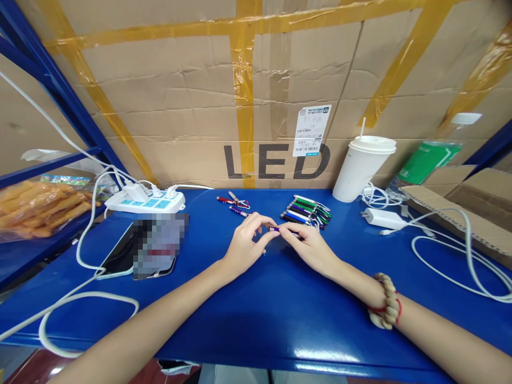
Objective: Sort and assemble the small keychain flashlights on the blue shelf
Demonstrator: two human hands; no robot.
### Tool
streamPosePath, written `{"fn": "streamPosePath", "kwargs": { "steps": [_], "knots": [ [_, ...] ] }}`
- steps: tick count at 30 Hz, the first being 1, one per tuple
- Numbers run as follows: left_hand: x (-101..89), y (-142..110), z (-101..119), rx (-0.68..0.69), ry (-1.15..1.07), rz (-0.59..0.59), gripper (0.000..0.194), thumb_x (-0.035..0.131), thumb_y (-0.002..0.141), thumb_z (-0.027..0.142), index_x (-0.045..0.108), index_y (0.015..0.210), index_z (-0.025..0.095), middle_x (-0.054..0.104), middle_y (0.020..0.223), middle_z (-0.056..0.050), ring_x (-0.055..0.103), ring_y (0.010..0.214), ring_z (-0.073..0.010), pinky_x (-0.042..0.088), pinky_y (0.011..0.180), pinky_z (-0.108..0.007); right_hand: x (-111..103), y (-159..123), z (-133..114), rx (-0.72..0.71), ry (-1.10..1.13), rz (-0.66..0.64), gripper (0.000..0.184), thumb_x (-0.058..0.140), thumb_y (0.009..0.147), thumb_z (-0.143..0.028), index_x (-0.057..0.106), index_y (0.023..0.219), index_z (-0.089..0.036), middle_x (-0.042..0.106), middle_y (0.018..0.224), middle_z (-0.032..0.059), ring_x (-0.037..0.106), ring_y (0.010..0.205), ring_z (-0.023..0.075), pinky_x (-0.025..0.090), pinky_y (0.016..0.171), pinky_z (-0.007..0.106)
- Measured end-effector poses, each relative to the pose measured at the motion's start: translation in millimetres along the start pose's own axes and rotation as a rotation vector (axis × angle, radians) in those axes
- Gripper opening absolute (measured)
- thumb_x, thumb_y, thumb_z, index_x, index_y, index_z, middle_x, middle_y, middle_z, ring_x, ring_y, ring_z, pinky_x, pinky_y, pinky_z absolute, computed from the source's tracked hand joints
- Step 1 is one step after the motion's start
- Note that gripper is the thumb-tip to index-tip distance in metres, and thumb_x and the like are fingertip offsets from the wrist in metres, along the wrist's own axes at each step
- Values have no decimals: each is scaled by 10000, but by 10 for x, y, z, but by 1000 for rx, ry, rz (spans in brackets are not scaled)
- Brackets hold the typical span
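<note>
Between my two hands is a slim purple penlight (274, 229), held level just above the table. My left hand (248, 241) pinches its left end between thumb and fingers. My right hand (309, 244) has its fingertips closed on the other end and hides much of it. Just beyond my left hand lies another purple penlight (238, 211), with a red one (226, 200) farther back. Behind my right hand, several penlights (304, 208) in green, white, blue and black lie side by side with cord loops. Below the fingertips is a tiny brass-coloured piece (264, 252).
At left, a phone (118, 250) lies near a white power strip (148, 204) with trailing cables. A lidded paper cup (360, 168), a green-labelled bottle (430, 160) and a white charger (384, 218) stand at right. A large cardboard box (180, 106) walls off the blue table's (256, 314) back.
</note>
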State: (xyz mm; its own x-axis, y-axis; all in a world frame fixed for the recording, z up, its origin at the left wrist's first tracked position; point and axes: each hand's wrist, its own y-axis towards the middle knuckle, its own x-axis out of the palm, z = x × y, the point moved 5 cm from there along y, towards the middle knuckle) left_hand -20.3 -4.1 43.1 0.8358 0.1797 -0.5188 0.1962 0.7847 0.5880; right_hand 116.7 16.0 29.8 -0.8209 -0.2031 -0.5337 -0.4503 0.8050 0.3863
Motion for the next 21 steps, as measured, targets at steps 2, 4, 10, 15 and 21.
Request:
{"fn": "streamPosePath", "kwargs": {
  "steps": [2, 4, 10, 15, 21],
  "knots": [
    [-12, 7, -35, -98, -55, 17, 129, 497, 853, 290, 580, 882, 195, 589, 812, -5, 507, 710, -112, 399, 658, -226, -19, 3, 16, 13, -17, 39, 321, 470, 869, -411, 679, 924, -174, 667, 796, 14, 555, 638, 131, 417, 573, 224],
    [-25, 8, -85, -201, -130, 48, 158, 441, 874, 281, 569, 904, 193, 591, 842, -14, 522, 751, -118, 399, 677, -227, -24, 4, 29, 24, -39, 54, 319, 497, 853, -419, 681, 955, -179, 673, 775, 13, 533, 565, 122, 410, 528, 227],
    [-17, -1, -260, -369, -325, 121, 190, 410, 868, 309, 552, 892, 187, 571, 796, -17, 517, 736, -126, 391, 657, -233, 3, 1, 24, -34, -123, 21, 292, 527, 843, -418, 692, 934, -195, 707, 890, 30, 622, 659, 156, 480, 647, 259],
    [12, 1, -326, -400, -418, 125, 195, 409, 854, 324, 544, 862, 182, 543, 769, -12, 480, 678, -116, 379, 612, -228, 15, -14, 60, -14, -153, 2, 260, 545, 841, -401, 687, 953, -213, 711, 910, 19, 658, 737, 173, 499, 675, 256],
    [24, 1, -320, -430, -444, 110, 215, 400, 851, 338, 544, 820, 182, 537, 749, -13, 469, 659, -117, 365, 582, -224, 27, -14, 61, -11, -186, -13, 238, 563, 834, -390, 689, 953, -226, 710, 933, 12, 663, 747, 173, 503, 696, 258]
  ]
}}
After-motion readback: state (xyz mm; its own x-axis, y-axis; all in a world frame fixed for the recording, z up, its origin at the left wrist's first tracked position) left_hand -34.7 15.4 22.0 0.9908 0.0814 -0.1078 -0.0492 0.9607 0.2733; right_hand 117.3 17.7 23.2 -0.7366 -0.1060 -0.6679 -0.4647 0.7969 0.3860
